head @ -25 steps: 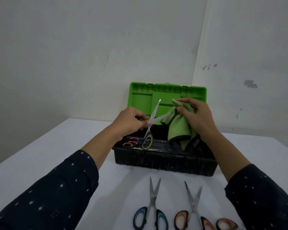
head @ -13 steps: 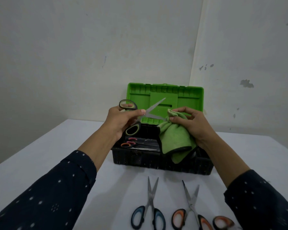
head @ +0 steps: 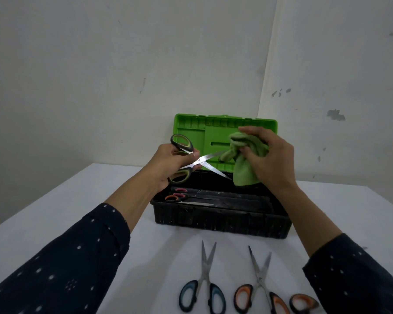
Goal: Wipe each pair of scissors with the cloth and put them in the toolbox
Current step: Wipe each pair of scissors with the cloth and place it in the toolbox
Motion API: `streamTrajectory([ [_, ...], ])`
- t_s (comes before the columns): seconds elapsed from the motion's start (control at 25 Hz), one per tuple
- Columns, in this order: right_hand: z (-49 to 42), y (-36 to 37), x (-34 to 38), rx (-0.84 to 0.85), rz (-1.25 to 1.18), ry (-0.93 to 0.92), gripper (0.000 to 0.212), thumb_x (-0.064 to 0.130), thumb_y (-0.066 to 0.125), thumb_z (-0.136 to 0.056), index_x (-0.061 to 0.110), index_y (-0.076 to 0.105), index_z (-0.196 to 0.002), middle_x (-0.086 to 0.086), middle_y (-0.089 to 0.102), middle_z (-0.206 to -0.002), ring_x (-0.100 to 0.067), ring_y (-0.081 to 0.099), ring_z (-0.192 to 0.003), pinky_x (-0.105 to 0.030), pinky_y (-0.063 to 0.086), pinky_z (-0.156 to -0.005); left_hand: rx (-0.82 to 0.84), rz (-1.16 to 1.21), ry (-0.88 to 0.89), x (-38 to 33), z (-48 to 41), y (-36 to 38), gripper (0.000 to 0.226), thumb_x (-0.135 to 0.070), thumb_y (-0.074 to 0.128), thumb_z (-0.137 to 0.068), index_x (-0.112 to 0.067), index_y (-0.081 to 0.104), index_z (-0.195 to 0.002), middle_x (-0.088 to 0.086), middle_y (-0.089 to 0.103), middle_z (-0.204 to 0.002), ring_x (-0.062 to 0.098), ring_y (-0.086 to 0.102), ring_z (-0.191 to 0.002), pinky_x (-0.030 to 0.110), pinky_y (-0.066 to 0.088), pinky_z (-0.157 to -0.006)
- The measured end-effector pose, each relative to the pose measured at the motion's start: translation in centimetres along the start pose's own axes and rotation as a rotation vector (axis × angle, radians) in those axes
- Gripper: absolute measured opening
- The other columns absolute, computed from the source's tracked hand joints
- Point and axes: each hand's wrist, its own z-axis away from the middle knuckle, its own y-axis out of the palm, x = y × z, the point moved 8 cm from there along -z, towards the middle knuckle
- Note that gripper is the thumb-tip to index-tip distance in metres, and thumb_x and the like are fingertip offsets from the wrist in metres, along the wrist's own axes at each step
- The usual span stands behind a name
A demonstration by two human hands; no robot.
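Green-handled scissors [head: 200,160] are gripped at the handles by the left hand [head: 168,165], blades spread, above the open toolbox [head: 220,220]. The upper blade tip is met by the cloth [head: 245,172], which is held bunched in the right hand [head: 272,159]. Red-handled scissors [head: 177,197] are noted inside the toolbox. Blue-handled scissors [head: 205,271] and orange-handled scissors [head: 260,279] are left on the table [head: 157,257] in front.

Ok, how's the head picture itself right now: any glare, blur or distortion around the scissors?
Head view: dim, even light; bright glint on the held scissors; cloth in the right hand slightly soft; wide-angle lens tilts the wall corner; rightmost scissors cut off at the bottom edge.
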Motion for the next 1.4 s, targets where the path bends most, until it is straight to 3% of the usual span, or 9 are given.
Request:
streamTrajectory([
  [0.2,2.0,3.5,3.7,0.079,0.184,-0.424,0.019,0.008,0.073,-0.083,0.018,0.079,-0.098,-0.003,0.07,-0.107,-0.023,0.063,-0.097,-0.032,0.051,-0.082,0.017,0.075,0.023,-0.4,0.0,0.6,0.012,-0.007,0.073,-0.081,-0.006,0.067,-0.091,0.007,0.075,-0.089,0.027,0.073,-0.086,0.04,0.054,-0.089],
  [0.36,2.4,3.9,2.9,0.05,0.104,-0.27,0.026,0.044,0.072,-0.082,0.022,0.079,-0.094,-0.003,0.066,-0.111,-0.019,0.061,-0.1,-0.028,0.051,-0.081,-0.018,0.016,0.079,-0.9,0.3,0.7,0.008,-0.01,0.073,-0.083,-0.008,0.069,-0.09,0.006,0.072,-0.085,0.02,0.069,-0.081,0.032,0.054,-0.075],
  [0.56,1.5,3.4,2.5,-0.044,0.143,-0.169,0.014,0.03,0.081,-0.077,0.021,0.078,-0.089,0.003,0.068,-0.09,-0.017,0.06,-0.084,-0.028,0.048,-0.07,0.002,0.033,0.14,-1.4,0.3,1.8,0.003,-0.004,0.072,-0.082,-0.007,0.07,-0.083,0.012,0.072,-0.086,0.033,0.069,-0.092,0.04,0.056,-0.086],
  [0.68,0.7,2.5,0.2,-0.037,0.141,-0.085,0.014,0.024,0.082,-0.077,0.022,0.079,-0.091,0.003,0.071,-0.087,-0.017,0.065,-0.081,-0.028,0.051,-0.074,0.014,0.036,0.135,-1.4,0.5,1.6,0.003,0.0,0.069,-0.083,-0.002,0.068,-0.084,0.011,0.071,-0.081,0.027,0.07,-0.082,0.03,0.06,-0.073],
  [0.8,-0.1,0.2,-2.0,-0.09,0.107,0.059,0.012,0.024,0.081,-0.078,0.022,0.08,-0.089,0.003,0.072,-0.088,-0.016,0.068,-0.082,-0.019,0.048,-0.078,0.024,0.001,0.112,-0.7,0.5,1.1,0.003,-0.001,0.07,-0.083,-0.002,0.068,-0.086,0.009,0.072,-0.077,0.029,0.07,-0.08,0.034,0.061,-0.076],
  [1.04,2.8,3.8,3.8,-0.014,0.278,-0.268,0.012,0.023,0.082,-0.077,0.019,0.08,-0.088,-0.002,0.07,-0.091,-0.021,0.06,-0.085,-0.023,0.043,-0.07,-0.012,-0.112,0.17,-0.9,0.3,2.1,0.002,-0.01,0.069,-0.087,-0.01,0.067,-0.086,0.011,0.07,-0.086,0.023,0.068,-0.086,0.038,0.056,-0.081],
  [1.2,3.0,4.7,2.8,0.028,0.298,-0.26,0.01,0.022,0.08,-0.08,0.018,0.079,-0.089,-0.002,0.068,-0.09,-0.021,0.057,-0.084,-0.022,0.038,-0.069,-0.05,-0.201,0.206,-0.6,0.4,1.8,0.009,-0.015,0.067,-0.089,-0.015,0.067,-0.08,0.011,0.069,-0.084,0.029,0.068,-0.088,0.047,0.053,-0.087],
  [1.28,2.6,4.5,1.6,0.048,0.34,-0.223,0.011,0.023,0.08,-0.08,0.017,0.079,-0.089,-0.002,0.067,-0.088,-0.02,0.056,-0.082,-0.023,0.037,-0.067,-0.057,-0.189,0.18,-0.2,0.4,1.1,0.008,-0.014,0.067,-0.089,-0.013,0.067,-0.082,0.016,0.069,-0.085,0.034,0.069,-0.085,0.043,0.056,-0.078],
  [1.4,1.4,2.7,-1.2,0.05,0.361,-0.093,0.012,0.022,0.079,-0.079,0.016,0.079,-0.089,-0.002,0.066,-0.084,-0.023,0.06,-0.079,-0.026,0.041,-0.067,-0.046,-0.177,0.13,0.2,0.4,0.6,0.005,-0.011,0.065,-0.091,-0.006,0.064,-0.088,0.016,0.07,-0.085,0.022,0.071,-0.071,0.026,0.054,-0.061],
])
